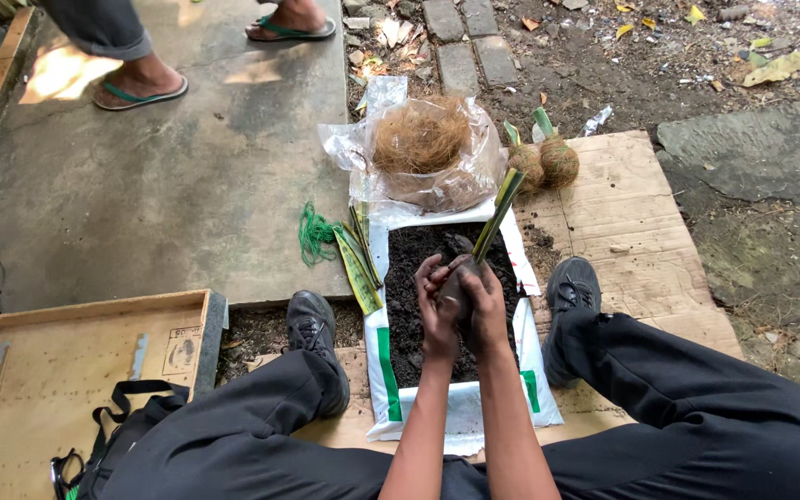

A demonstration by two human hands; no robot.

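A soil ball (456, 289) with a green cutting (498, 215) is gripped by left hand (435, 310) and right hand (485, 310), fingers closed around it, above the open soil bag (398, 296). 2 fibre-wrapped balls (544, 163) are finished; this 1 is judged unwrapped yet.

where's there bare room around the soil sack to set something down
Free: the wooden board right of the soil sack, past the right shoe, and the concrete slab left of the green string. Crowded: the sack's far end, with the coconut fibre bag, two wrapped balls and cut leaves. Both hands fill the sack's middle.
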